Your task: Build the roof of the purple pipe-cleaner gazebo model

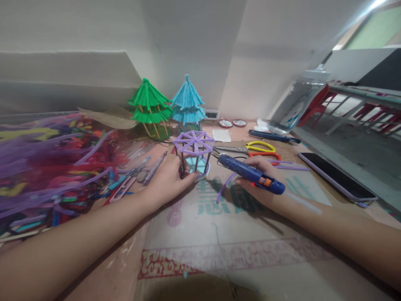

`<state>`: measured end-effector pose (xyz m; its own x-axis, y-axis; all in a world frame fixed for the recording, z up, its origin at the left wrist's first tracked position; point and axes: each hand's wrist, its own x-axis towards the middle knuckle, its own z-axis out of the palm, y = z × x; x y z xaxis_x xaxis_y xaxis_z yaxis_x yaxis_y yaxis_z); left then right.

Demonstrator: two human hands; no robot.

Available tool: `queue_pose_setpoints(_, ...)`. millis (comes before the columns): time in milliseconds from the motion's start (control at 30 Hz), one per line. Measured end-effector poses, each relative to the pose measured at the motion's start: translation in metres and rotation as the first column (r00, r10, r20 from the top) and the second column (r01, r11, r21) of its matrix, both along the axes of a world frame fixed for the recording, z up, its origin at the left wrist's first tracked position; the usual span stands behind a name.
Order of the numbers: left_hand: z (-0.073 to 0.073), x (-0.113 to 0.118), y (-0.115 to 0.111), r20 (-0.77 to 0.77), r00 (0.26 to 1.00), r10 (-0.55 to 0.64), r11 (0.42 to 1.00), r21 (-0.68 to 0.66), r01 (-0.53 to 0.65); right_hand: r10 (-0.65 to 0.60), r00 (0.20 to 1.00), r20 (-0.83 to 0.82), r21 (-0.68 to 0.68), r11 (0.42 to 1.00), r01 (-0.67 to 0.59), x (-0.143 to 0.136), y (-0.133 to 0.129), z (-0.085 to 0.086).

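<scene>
Near the middle stands a small pavilion frame (194, 143), with a purple spoked top on brown posts and a pale blue base. My left hand (173, 174) grips its base, thumb in front and fingers partly hidden behind the posts. A blue hot glue gun (250, 172) is in my right hand (261, 184), its tip close to the right side of the purple top; whether they touch is unclear. Out of its back end sticks a clear glue stick (303, 203). A purple pipe cleaner strip (224, 189) also hangs from my right hand.
Behind stand a green pavilion (150, 106) and a blue pavilion (188, 102). Scissors (260, 147), a phone (338, 175) and a large clear bottle (294, 102) lie or stand at right. Piled pipe cleaners (46, 159) and pens (155, 167) fill the left.
</scene>
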<state>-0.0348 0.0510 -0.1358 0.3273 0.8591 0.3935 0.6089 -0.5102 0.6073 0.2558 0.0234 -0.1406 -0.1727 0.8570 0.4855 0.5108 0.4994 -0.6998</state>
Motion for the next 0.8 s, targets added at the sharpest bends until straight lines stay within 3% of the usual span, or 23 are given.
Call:
queue_pose_setpoints(167,0.001,0.0,-0.001,0.01,1.0,0.0,1.0,-0.023,0.001,-0.027,0.999,0.02,0.039,0.999,0.026,-0.001,0.002,0.001)
queue_pose_setpoints(467,0.001,0.0,0.0,-0.003,1.0,-0.001,1.0,-0.003,0.001,-0.068,0.998,-0.018,-0.015,0.998,0.068,-0.011,-0.001,0.015)
queue_pose_setpoints(800,-0.001,0.0,0.0,0.0,1.0,0.003,1.0,-0.004,-0.003,-0.006,1.0,0.022,0.025,1.0,0.006,-0.002,0.001,0.004)
